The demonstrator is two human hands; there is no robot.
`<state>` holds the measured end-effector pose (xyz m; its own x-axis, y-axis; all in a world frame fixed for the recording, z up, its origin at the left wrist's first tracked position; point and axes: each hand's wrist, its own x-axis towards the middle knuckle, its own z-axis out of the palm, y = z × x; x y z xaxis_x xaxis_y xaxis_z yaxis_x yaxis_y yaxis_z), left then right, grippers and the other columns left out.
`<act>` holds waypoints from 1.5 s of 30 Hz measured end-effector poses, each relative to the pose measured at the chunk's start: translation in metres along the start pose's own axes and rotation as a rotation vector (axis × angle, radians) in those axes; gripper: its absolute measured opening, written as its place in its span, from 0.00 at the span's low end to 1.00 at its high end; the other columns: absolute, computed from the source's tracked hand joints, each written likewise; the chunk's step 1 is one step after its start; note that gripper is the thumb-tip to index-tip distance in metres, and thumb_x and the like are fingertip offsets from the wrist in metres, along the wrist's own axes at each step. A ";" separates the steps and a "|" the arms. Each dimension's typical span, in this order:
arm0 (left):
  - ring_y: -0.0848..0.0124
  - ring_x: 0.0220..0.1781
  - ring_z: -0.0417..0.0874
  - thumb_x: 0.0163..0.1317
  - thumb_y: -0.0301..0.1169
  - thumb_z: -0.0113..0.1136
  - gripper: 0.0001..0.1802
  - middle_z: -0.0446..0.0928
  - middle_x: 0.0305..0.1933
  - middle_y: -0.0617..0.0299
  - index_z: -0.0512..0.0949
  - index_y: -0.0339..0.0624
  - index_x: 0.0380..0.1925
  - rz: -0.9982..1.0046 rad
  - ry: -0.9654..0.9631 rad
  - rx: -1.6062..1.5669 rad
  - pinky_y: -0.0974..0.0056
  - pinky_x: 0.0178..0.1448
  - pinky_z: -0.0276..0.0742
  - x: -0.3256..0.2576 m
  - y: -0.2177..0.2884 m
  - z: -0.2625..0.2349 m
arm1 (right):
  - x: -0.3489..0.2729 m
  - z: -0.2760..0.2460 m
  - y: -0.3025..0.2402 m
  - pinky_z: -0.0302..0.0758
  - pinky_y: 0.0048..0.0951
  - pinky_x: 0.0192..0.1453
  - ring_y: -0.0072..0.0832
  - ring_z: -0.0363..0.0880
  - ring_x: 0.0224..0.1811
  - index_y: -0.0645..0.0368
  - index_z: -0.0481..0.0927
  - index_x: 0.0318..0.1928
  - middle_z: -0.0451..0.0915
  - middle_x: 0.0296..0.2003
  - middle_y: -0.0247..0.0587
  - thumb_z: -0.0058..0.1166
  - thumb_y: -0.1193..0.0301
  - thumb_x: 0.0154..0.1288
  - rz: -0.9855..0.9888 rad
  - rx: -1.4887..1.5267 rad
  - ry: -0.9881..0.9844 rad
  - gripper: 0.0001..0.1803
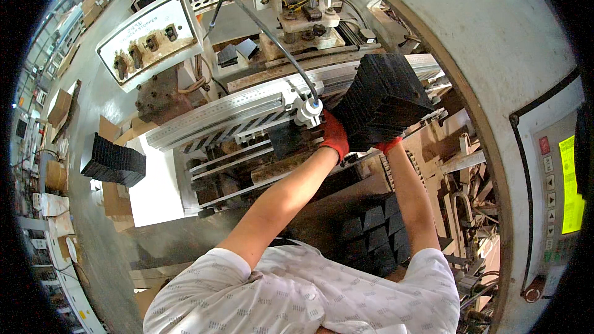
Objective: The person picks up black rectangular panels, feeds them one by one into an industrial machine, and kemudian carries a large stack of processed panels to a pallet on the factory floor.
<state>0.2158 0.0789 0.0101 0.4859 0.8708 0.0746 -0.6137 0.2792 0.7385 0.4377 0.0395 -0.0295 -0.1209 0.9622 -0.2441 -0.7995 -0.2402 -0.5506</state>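
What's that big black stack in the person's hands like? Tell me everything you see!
The black stack is many thin, flat-looking pieces packed together, edges showing as lines. It looks matte; I can't tell the material. It's slanted, overlapping the silver rail in view, held between the red-gloved left hand and right hand, whose fingers are mostly hidden.

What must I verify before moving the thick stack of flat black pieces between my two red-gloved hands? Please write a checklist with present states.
1. Left hand, red-gloved, against the thick stack of flat black pieces: ok.
2. Right hand, red-gloved, at the stack's near side: ok.
3. Finger grip: cannot tell, mostly hidden.
4. Support under the stack: cannot tell, underside not visible.
5. Gap between left hand and white round fitting: not ok, in my judgement; they look very close.
6. Second stack of flat black pieces, by the white flat sheet: ok, well away from both hands.
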 end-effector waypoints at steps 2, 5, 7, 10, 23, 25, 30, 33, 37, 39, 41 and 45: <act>0.56 0.82 0.68 0.86 0.52 0.38 0.34 0.66 0.84 0.57 0.65 0.42 0.81 0.033 -0.050 0.067 0.50 0.88 0.58 0.004 -0.002 0.000 | -0.005 -0.004 0.001 0.69 0.53 0.82 0.46 0.71 0.77 0.53 0.70 0.80 0.72 0.78 0.40 0.42 0.50 0.87 -0.012 0.023 -0.003 0.32; 0.54 0.81 0.69 0.87 0.51 0.38 0.34 0.67 0.84 0.56 0.65 0.40 0.80 0.094 -0.170 0.189 0.51 0.88 0.59 0.013 -0.012 0.006 | -0.021 -0.012 0.001 0.68 0.56 0.82 0.47 0.70 0.78 0.52 0.69 0.81 0.70 0.79 0.41 0.41 0.49 0.87 -0.050 0.070 0.011 0.33; 0.50 0.78 0.75 0.80 0.67 0.37 0.46 0.70 0.82 0.55 0.64 0.42 0.82 -0.023 -0.048 -0.309 0.43 0.83 0.65 0.028 -0.032 -0.034 | -0.007 0.019 0.001 0.68 0.58 0.82 0.48 0.69 0.79 0.52 0.68 0.81 0.69 0.80 0.42 0.41 0.48 0.87 -0.031 0.074 -0.060 0.33; 0.49 0.77 0.76 0.76 0.75 0.40 0.53 0.70 0.82 0.52 0.61 0.42 0.83 -0.020 -0.011 -0.352 0.44 0.80 0.70 0.036 -0.039 -0.043 | -0.011 0.040 -0.001 0.67 0.60 0.83 0.49 0.68 0.80 0.52 0.67 0.82 0.68 0.81 0.42 0.40 0.47 0.87 -0.041 0.101 -0.108 0.34; 0.53 0.79 0.75 0.76 0.76 0.36 0.49 0.74 0.81 0.64 0.72 0.53 0.80 -0.317 0.240 -0.465 0.47 0.84 0.65 -0.124 0.039 0.047 | -0.155 0.088 0.036 0.67 0.59 0.83 0.50 0.64 0.82 0.52 0.61 0.85 0.62 0.83 0.46 0.41 0.47 0.87 -0.103 -0.095 -0.101 0.36; 0.57 0.74 0.79 0.79 0.70 0.38 0.43 0.77 0.78 0.63 0.76 0.49 0.75 -0.457 0.261 -0.635 0.52 0.79 0.71 -0.150 0.065 0.062 | -0.175 0.086 0.053 0.67 0.59 0.83 0.50 0.64 0.82 0.52 0.60 0.85 0.62 0.83 0.46 0.41 0.47 0.87 -0.097 -0.078 -0.063 0.36; 0.55 0.75 0.80 0.77 0.75 0.34 0.48 0.78 0.77 0.61 0.75 0.52 0.76 -0.468 0.298 -0.521 0.44 0.81 0.72 -0.211 0.095 0.053 | -0.206 0.101 0.100 0.67 0.58 0.83 0.50 0.64 0.82 0.52 0.60 0.85 0.62 0.83 0.46 0.41 0.47 0.87 -0.076 -0.055 -0.006 0.36; 0.57 0.71 0.83 0.77 0.75 0.35 0.47 0.82 0.72 0.61 0.78 0.51 0.73 -0.463 0.334 -0.572 0.46 0.79 0.75 -0.252 0.122 0.046 | -0.218 0.113 0.133 0.67 0.58 0.83 0.50 0.64 0.82 0.51 0.60 0.85 0.62 0.83 0.46 0.41 0.47 0.87 -0.053 -0.047 0.016 0.36; 0.56 0.65 0.86 0.78 0.74 0.35 0.46 0.84 0.68 0.60 0.80 0.49 0.70 -0.461 0.517 -0.588 0.47 0.74 0.79 -0.293 0.144 0.023 | -0.227 0.138 0.169 0.67 0.58 0.84 0.49 0.64 0.82 0.51 0.60 0.85 0.62 0.83 0.45 0.41 0.48 0.87 -0.003 -0.067 0.029 0.36; 0.57 0.62 0.87 0.78 0.73 0.37 0.45 0.85 0.66 0.60 0.81 0.49 0.69 -0.437 0.571 -0.619 0.47 0.72 0.80 -0.313 0.149 0.005 | -0.230 0.150 0.185 0.67 0.58 0.84 0.49 0.64 0.82 0.51 0.60 0.85 0.62 0.83 0.45 0.41 0.48 0.87 0.032 -0.086 0.028 0.36; 0.57 0.60 0.87 0.77 0.73 0.39 0.44 0.86 0.65 0.60 0.81 0.49 0.67 -0.396 0.621 -0.652 0.47 0.70 0.81 -0.333 0.191 0.006 | -0.223 0.166 0.196 0.67 0.57 0.84 0.49 0.64 0.82 0.51 0.60 0.85 0.62 0.83 0.45 0.41 0.48 0.87 0.089 -0.121 0.004 0.36; 0.58 0.59 0.87 0.76 0.72 0.42 0.42 0.85 0.64 0.59 0.81 0.50 0.67 -0.279 0.850 -0.652 0.48 0.68 0.82 -0.377 0.227 -0.019 | -0.199 0.203 0.227 0.67 0.57 0.84 0.49 0.64 0.82 0.51 0.59 0.85 0.62 0.83 0.45 0.41 0.48 0.88 0.215 -0.207 -0.073 0.36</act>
<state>-0.1188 -0.1782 0.1372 0.2261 0.6682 -0.7088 -0.8806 0.4513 0.1445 0.1603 -0.1807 0.0563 -0.3226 0.8913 -0.3186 -0.6146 -0.4532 -0.6457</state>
